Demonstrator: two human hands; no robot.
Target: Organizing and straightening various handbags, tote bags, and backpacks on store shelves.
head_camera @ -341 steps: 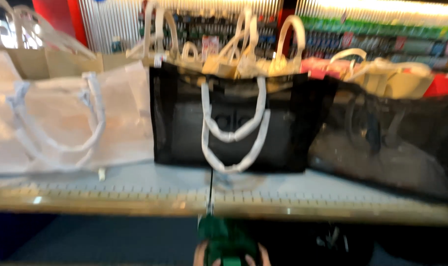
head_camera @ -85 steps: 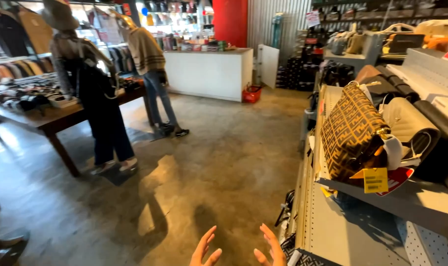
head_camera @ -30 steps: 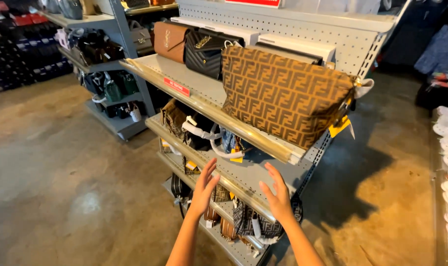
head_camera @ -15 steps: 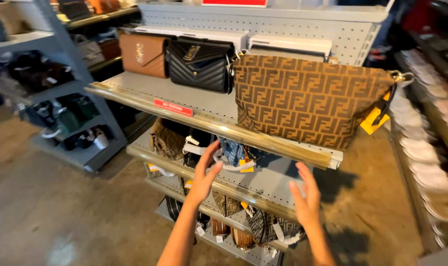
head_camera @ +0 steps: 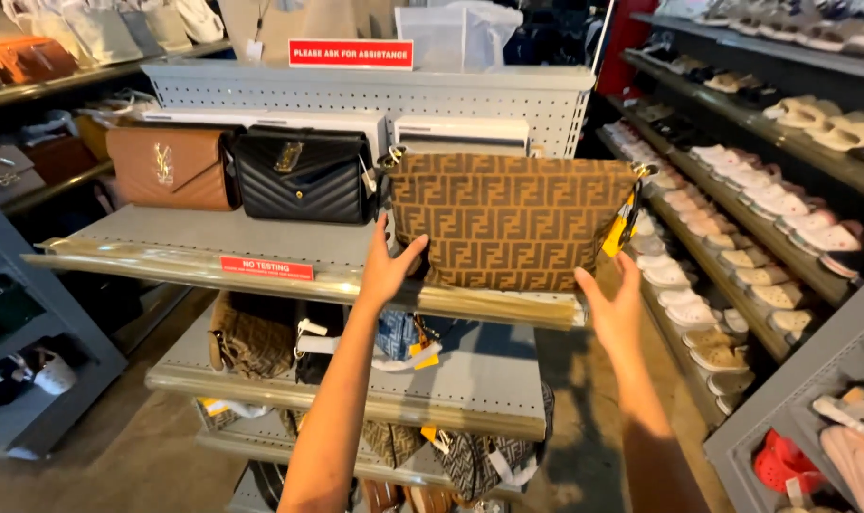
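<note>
A brown patterned bag [head_camera: 512, 220] with a woven geometric print stands upright at the right end of the top grey shelf [head_camera: 166, 237], its lower edge at the shelf's front lip. A yellow tag [head_camera: 620, 228] hangs from its upper right corner, at about two o'clock from the bag's middle. The left hand [head_camera: 386, 266] lies against the bag's lower left corner, at eight o'clock, fingers spread upward and thumb out to the side, touching the fabric but not closed on it. The right hand [head_camera: 614, 304] is at four o'clock from the bag, just below its lower right corner, palm turned inward with the fingers apart; whether it touches the bag cannot be told. At nine o'clock, just beside the bag, stands a black quilted bag [head_camera: 303, 176], and farther that way a tan leather bag [head_camera: 170, 169]. A red sign [head_camera: 265, 268] is fixed to the shelf's front edge. Off at three o'clock, racks hold rows of pale sandals [head_camera: 726, 190].
</note>
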